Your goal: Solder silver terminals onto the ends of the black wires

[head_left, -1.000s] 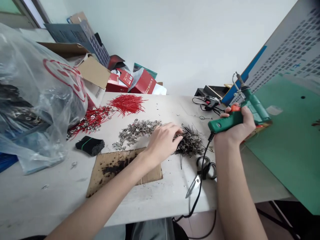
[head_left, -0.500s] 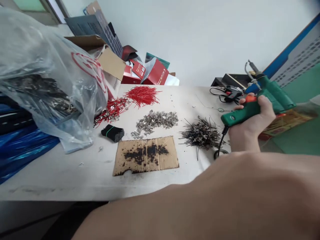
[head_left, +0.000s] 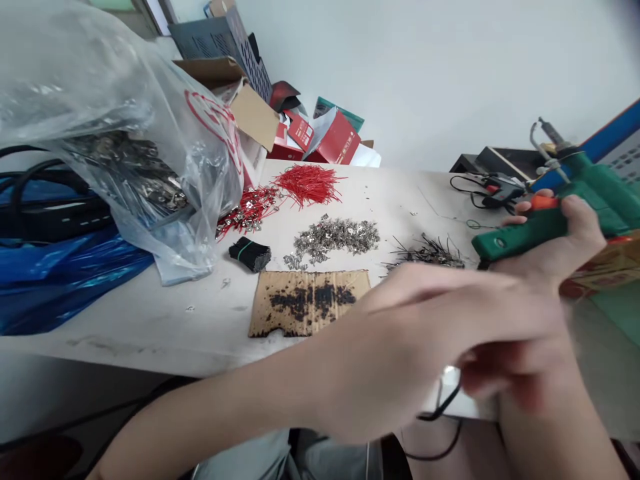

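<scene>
My right hand [head_left: 560,257] is wrapped round the handle of a green soldering gun [head_left: 597,187] with an orange trigger, raised at the right with its tip pointing up. Across in front of my right wrist lies my left hand [head_left: 425,340], its fingers bent and smeared by motion. Whether it touches the wrist or grips anything, I cannot make out. A black cord [head_left: 445,403] hangs below my left fingers. Behind the left hand is a pile of black wires [head_left: 433,250] with metal tabs, partly hidden. A scorched cardboard piece [head_left: 280,323] lies left of it, partly covered by my arm.
Loose small metal tabs [head_left: 340,237] lie mid-table, with red wires [head_left: 307,185] behind and a banded black wire bundle [head_left: 250,255] to the left. A large clear plastic bag [head_left: 200,173] fills the left side. Red boxes [head_left: 337,137] stand against the wall.
My left arm has swung back from across the lower right, bringing the left hand into view over my right wrist. The view has shifted right-to-left, placing things further right. The soldering gun stays held.
</scene>
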Demonstrator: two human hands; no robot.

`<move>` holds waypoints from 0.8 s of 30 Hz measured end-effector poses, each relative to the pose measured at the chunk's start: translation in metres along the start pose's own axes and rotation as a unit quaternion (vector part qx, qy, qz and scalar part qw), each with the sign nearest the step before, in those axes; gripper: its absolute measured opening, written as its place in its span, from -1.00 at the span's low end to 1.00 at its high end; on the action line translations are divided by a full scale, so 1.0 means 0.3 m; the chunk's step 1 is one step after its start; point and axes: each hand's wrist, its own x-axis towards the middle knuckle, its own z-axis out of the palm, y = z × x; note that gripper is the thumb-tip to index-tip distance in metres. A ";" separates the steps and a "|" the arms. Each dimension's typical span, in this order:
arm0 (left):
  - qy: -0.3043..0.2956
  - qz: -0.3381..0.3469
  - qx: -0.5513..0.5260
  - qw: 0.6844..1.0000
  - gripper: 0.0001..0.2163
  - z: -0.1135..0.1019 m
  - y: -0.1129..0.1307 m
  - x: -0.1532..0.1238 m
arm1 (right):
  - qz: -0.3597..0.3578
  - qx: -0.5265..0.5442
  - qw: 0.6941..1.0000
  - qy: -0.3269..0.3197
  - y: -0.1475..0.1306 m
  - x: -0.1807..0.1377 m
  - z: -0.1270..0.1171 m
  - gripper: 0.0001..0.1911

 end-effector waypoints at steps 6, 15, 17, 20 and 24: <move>0.089 -0.002 0.258 0.962 -0.77 -0.005 -0.257 -0.132 | -0.001 0.017 1.000 -0.026 -0.006 -0.022 -0.001 -0.78; 0.033 -0.136 0.393 0.909 -0.87 -0.127 -0.512 -0.138 | 0.009 -0.004 1.000 -0.010 -0.001 -0.032 0.015 -0.78; 0.029 -0.132 0.390 0.911 -0.86 -0.117 -0.516 -0.137 | 0.009 -0.006 1.000 -0.010 -0.001 -0.031 0.014 -0.78; 0.030 -0.127 0.384 0.914 -0.84 -0.096 -0.525 -0.135 | 0.005 -0.009 1.000 -0.010 0.003 -0.026 0.008 -0.77; 0.029 -0.121 0.387 0.913 -0.85 -0.090 -0.523 -0.125 | -0.008 -0.013 1.000 -0.010 0.012 -0.016 0.002 -0.80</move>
